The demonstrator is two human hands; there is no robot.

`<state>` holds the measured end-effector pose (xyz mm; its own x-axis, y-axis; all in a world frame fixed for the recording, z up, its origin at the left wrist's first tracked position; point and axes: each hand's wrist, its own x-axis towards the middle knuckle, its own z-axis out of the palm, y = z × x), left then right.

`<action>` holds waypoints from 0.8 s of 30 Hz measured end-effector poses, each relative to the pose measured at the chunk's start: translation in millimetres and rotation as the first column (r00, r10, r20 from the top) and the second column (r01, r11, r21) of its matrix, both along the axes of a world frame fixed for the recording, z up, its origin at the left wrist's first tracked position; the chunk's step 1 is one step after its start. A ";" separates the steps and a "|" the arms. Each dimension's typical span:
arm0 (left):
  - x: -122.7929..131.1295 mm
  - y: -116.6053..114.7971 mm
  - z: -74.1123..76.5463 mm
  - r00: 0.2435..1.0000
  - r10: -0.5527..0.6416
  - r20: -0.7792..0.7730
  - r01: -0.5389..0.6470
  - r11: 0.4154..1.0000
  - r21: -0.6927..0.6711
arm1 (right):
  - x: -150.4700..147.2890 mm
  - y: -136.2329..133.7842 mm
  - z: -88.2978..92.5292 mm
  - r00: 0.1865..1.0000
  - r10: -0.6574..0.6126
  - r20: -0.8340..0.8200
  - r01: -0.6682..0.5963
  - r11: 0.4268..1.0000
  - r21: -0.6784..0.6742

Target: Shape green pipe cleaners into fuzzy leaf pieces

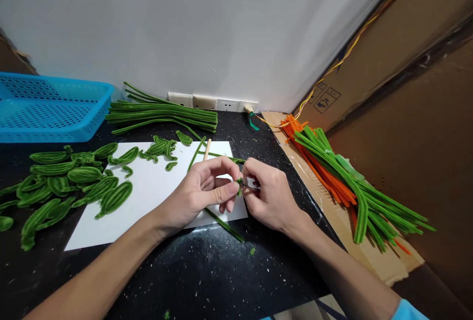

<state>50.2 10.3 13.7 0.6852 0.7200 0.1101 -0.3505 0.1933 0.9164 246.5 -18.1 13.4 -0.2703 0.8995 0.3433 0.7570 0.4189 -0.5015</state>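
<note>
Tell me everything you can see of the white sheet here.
The white sheet looks like plain paper or thin card, four-sided, with straight edges and no visible marks. It lies flat on the black tabletop. Fuzzy green leaf shapes rest on its left part and near its far edge, some crossing its left edge; a green stem crosses its near edge and a pale stick shows at the far one. The left hand hides part of it; contact is unclear.

Right grip (271, 194) holds metal tool (250, 182) — kind unclear.
</note>
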 end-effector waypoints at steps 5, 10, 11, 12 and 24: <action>1.0 -0.9 0.6 1.000 0.027 -0.005 -0.027 0.998 -0.052 | -0.3 0.3 1.4 0.998 -0.035 0.048 0.034 0.999 0.016; 1.6 -1.8 0.7 0.998 0.053 0.015 -0.051 0.993 -0.102 | -0.4 -0.5 3.3 0.994 -0.063 0.093 0.059 0.997 0.048; 1.8 -1.7 0.5 0.998 0.054 0.018 -0.052 0.993 -0.108 | -0.4 -0.8 3.6 0.993 -0.068 0.097 0.063 0.996 0.056; 2.0 -1.6 0.2 0.998 0.054 0.021 -0.051 0.992 -0.113 | -0.4 -1.1 3.7 0.992 -0.073 0.103 0.067 0.996 0.065; 0.9 -0.8 -2.3 0.997 0.082 -0.013 -0.082 0.996 -0.044 | -2.7 -1.4 5.7 0.982 -0.110 0.151 0.105 0.994 0.044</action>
